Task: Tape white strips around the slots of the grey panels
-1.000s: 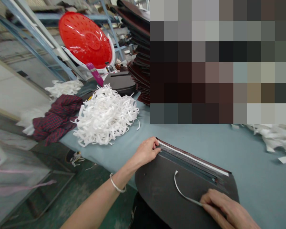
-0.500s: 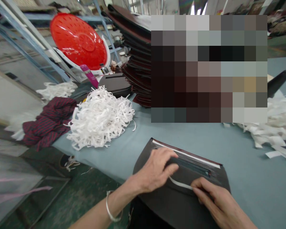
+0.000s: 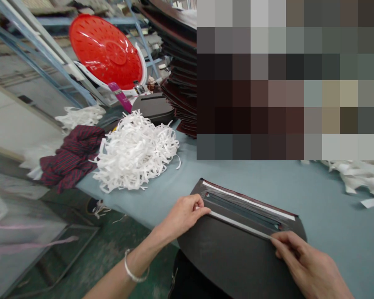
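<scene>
A narrow white strip [image 3: 239, 223] is stretched taut between my two hands, just below the long slot in a dark grey panel [image 3: 230, 253]. My left hand [image 3: 187, 211] pinches the strip's left end between thumb and fingers. At the other end, my right hand [image 3: 299, 253] grips it near the slot's right corner. Another white strip [image 3: 249, 200] lies along the panel's reddish-brown far edge. The panel rests partly on the blue-grey table and hangs over its near edge.
A heap of white strips [image 3: 139, 153] lies left on the table [image 3: 187, 174], with more white pieces [image 3: 358, 178] at right. Behind stand a stack of dark panels [image 3: 182, 87] and a red basket [image 3: 109, 52]. A striped cloth [image 3: 73, 155] lies at left. Pixelation hides the back.
My left hand has moved left and down, my right hand slightly right. The strip, slack and curved before, is now straight along the slot's near side.
</scene>
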`<state>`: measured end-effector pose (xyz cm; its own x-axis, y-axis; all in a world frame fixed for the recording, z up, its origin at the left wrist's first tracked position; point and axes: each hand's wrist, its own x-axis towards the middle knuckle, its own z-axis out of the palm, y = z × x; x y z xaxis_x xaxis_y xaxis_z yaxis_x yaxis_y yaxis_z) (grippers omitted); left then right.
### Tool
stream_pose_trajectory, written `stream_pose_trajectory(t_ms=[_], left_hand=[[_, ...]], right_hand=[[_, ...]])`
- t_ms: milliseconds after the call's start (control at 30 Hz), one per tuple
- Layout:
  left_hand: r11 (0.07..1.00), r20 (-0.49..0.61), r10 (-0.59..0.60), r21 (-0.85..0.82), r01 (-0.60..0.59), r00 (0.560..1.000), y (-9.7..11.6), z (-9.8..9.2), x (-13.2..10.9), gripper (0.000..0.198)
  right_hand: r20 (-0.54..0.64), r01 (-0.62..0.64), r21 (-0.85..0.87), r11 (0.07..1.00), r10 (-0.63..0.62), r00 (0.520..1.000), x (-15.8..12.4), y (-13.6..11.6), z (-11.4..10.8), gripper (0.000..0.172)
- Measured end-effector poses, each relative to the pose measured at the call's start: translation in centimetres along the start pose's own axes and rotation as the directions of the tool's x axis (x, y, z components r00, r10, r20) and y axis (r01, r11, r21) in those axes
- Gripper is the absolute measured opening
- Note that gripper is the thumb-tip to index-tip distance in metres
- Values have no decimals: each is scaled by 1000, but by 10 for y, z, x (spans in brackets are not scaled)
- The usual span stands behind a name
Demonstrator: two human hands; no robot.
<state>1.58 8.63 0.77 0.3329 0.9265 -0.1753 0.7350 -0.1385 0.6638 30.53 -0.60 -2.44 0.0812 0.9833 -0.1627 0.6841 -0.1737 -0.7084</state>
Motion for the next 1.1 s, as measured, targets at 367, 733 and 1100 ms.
stream_pose_trajectory(t_ms=[367,733,1100], left_hand=[[991,-70,-134,-18,133,988,-12,3,25,18],[985,-74,-167,32,170,983,-12,2,30,16],[978,-131,-161,114,176,978,-10,11,28,11]], right_hand=[[-85,-212,-74,975,205,975,5,0,-6,46],[-65,-231,-73,970,226,972,6,3,-5,42],[-213,-135,-43,990,123,969,9,2,-2,34]])
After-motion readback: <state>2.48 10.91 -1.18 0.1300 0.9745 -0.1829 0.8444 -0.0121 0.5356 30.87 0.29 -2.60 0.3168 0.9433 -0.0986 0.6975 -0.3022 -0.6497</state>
